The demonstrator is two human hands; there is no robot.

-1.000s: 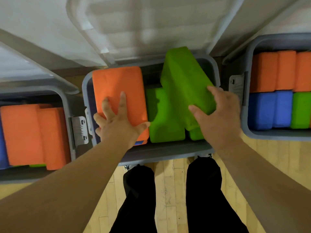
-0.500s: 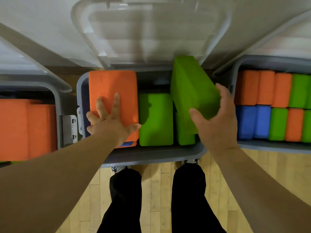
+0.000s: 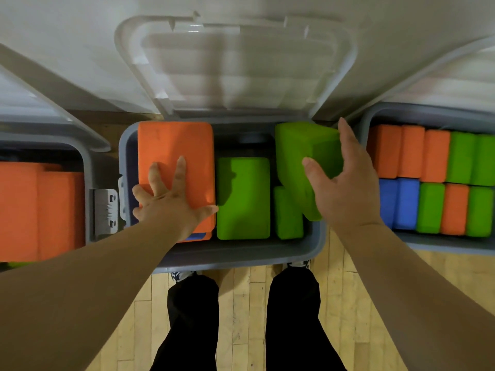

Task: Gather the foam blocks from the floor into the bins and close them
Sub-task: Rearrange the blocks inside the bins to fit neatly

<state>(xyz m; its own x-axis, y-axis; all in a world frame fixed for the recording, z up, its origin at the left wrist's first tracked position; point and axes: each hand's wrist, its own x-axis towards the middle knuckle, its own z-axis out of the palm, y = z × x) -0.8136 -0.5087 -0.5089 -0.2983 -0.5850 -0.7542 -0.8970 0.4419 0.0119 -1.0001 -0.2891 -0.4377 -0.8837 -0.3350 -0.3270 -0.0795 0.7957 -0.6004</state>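
The tilted green block [image 3: 302,156] is gripped between thumb and fingers of the right hand [image 3: 345,188], over the right end of the middle bin [image 3: 241,259]. Its long axis runs far-to-near, with the near end seemingly dipped beside the upright green block [image 3: 288,212]. The orange block [image 3: 174,140] is pressed by the left hand [image 3: 166,202], fingers straight and spread.

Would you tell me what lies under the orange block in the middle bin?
Only a blue sliver, likely another block, shows under the orange block's near edge. Everything else beneath is covered by that block and the left hand pressing on it.
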